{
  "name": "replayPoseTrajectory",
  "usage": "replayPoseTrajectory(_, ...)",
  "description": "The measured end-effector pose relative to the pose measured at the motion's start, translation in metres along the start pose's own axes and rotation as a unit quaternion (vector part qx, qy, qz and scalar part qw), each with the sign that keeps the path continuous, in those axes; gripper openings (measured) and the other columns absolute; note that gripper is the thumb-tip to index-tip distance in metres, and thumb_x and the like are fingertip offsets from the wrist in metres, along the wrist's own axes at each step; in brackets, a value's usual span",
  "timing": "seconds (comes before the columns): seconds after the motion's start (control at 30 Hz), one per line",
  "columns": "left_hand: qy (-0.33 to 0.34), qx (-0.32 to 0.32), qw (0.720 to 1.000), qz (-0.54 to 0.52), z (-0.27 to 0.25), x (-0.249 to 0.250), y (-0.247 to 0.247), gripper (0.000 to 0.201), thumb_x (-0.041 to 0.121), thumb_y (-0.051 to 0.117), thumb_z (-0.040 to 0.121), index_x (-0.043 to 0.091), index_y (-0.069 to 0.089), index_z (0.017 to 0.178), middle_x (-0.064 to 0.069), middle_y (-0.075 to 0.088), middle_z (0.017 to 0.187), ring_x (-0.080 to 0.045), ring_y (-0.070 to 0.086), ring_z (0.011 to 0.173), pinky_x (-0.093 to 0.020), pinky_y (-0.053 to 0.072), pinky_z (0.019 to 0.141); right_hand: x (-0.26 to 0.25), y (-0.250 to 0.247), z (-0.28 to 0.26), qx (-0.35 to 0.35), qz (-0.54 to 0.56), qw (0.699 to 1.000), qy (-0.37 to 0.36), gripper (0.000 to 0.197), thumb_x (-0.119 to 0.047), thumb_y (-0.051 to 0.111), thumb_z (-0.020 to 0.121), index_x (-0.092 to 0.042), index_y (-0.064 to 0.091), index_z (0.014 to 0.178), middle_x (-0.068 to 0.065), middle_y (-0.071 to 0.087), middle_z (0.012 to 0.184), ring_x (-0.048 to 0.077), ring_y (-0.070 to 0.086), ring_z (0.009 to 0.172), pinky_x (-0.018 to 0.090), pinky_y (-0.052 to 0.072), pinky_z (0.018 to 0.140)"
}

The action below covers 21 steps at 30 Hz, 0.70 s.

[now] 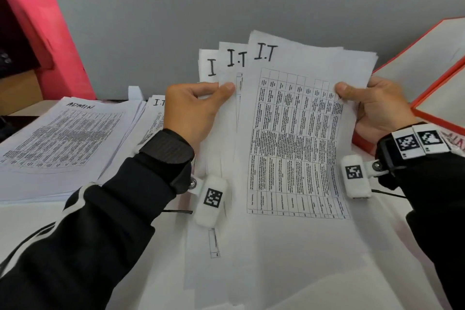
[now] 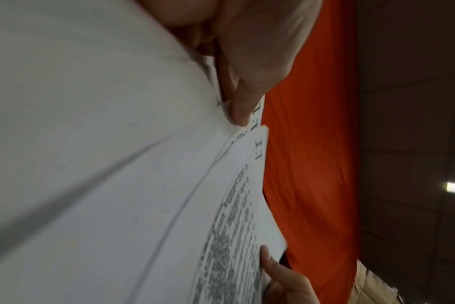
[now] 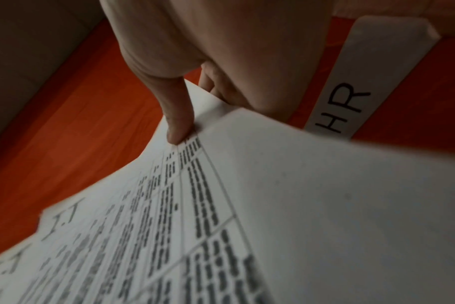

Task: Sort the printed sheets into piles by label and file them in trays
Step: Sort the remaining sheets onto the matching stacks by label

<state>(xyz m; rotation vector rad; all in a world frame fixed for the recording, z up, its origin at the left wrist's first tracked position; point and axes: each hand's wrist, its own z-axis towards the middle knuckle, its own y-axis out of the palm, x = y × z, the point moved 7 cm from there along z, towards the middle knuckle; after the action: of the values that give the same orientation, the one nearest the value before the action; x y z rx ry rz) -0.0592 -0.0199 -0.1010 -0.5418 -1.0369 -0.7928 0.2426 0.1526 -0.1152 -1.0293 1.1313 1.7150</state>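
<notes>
I hold a fanned bunch of printed sheets marked "I.T" upright above the desk. My left hand pinches its left edge, thumb on the front. My right hand pinches the right edge of the front sheet, thumb on the printed table. The sheets fill both wrist views, with "I.T" legible. A stack labelled "ADMIN" lies at the left, and another "I.T" pile sits behind my left hand.
Red-edged trays stand at the right; a white label reading "HR" shows on one. A grey partition closes the back of the desk. Loose white sheets cover the desk under my hands.
</notes>
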Motion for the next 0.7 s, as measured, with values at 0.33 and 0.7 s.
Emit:
replayPoseTrajectory(0.33, 0.089, 0.026, 0.996, -0.013, 0.003, 0.005, -0.008, 0.06, -0.004, 0.065, 0.086, 0.032, 0.047, 0.132, 0.005, 0.054, 0.14, -0.015, 0.067, 0.113, -0.039, 0.057, 0.096, -0.01, -0.011, -0.006, -0.023, 0.052, 0.998, 0.0, 0.036, -0.004, 0.078, 0.07, -0.004, 0.075, 0.107, 0.022, 0.074, 0.117, 0.038, 0.071, 0.113, 0.051, 0.059, 0.093)
replayPoseTrajectory(0.7, 0.012, -0.085, 0.996, 0.011, -0.009, 0.006, 0.019, 0.058, 0.042, 0.066, 0.096, 0.017, 0.043, 0.049, 0.012, 0.04, 0.056, -0.016, 0.044, 0.051, -0.025, 0.047, 0.087, 0.003, 0.008, -0.005, -0.027, 0.032, 0.999, 0.02, 0.033, 0.006, 0.064, 0.092, 0.008, 0.064, 0.125, 0.024, 0.072, 0.124, 0.039, 0.07, 0.117, 0.052, 0.058, 0.096)
